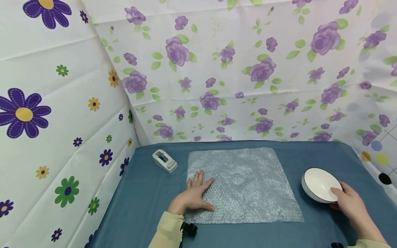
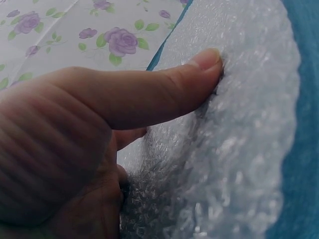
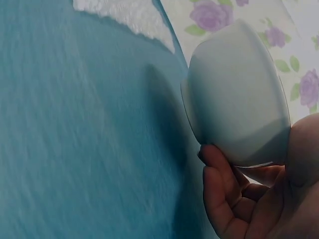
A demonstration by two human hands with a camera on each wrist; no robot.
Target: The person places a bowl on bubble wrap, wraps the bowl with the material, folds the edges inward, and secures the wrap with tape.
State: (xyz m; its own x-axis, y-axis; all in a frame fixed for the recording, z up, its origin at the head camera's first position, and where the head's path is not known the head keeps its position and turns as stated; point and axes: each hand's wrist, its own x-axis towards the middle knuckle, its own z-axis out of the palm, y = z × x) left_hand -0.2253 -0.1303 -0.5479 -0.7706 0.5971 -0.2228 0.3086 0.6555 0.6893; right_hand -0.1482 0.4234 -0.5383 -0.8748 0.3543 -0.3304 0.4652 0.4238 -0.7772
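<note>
From my seat at the far end, the head view gives me a sheet of bubble wrap [image 1: 245, 186] lying flat on the blue tablecloth [image 1: 139, 210]. The left hand [image 1: 196, 193] rests palm-down over the sheet's left side, its fingers spread and extended, with nothing in its grasp. I see a pale yellow sleeve [image 1: 169, 227] on that arm and a black wrist mount [image 1: 189, 229] beside the cuff. Beyond that hand, just off the sheet's upper left corner, sits a white tape dispenser [image 1: 170, 167]. To the right of the sheet, clear of its edge, the right hand [image 1: 352, 203] grips a white bowl [image 1: 319, 184] with a dark rim, thumb inside and fingers below. Behind the table I have a curtain [image 1: 211, 79] with purple roses; on the left, a sheet of daisy-print fabric [image 1: 62, 103].

On the left wrist view, I get the thumb [image 2: 169, 94] stretched across the wrap, its tip against the bubbles; most of the other fingers are hidden from me.

The right wrist view shows me the bowl side-on, fingertips near its foot. Its shadow [image 3: 164, 119] falls on the cloth, apart from the base.
</note>
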